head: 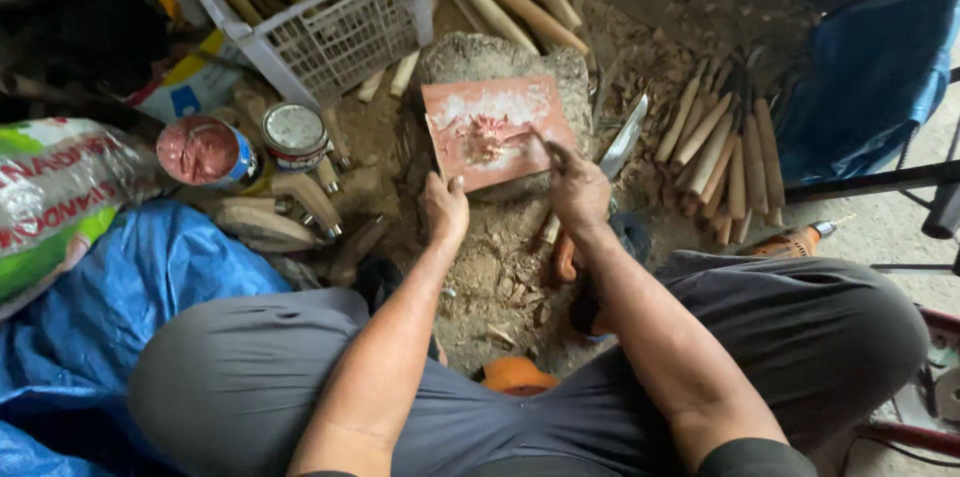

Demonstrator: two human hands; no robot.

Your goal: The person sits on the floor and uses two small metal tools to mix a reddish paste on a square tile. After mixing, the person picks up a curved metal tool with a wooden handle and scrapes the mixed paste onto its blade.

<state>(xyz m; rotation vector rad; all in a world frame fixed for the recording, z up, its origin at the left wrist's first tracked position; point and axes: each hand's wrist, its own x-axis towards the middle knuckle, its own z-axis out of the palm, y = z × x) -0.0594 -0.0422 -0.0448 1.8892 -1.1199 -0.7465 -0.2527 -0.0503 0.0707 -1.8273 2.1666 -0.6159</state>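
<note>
In the head view, a reddish carved wood panel [497, 130] lies on a stone block [500, 62] straight ahead of the knees, its long axis running left to right with a slight tilt. The left hand [443, 207] closes on the panel's near-left edge, steadying it. The right hand [577, 187] pinches a thin carving tool [537, 142], tip on the relief just up and left of the hand; this hand is nearer the carving. A knife blade [624, 137] lies just right of the panel

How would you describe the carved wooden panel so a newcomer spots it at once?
Find the grey stone block in the middle of the chip-strewn ground. On top lies a reddish rectangular panel with a relief carved into its centre, the only flat board among the round-handled tools.
</note>
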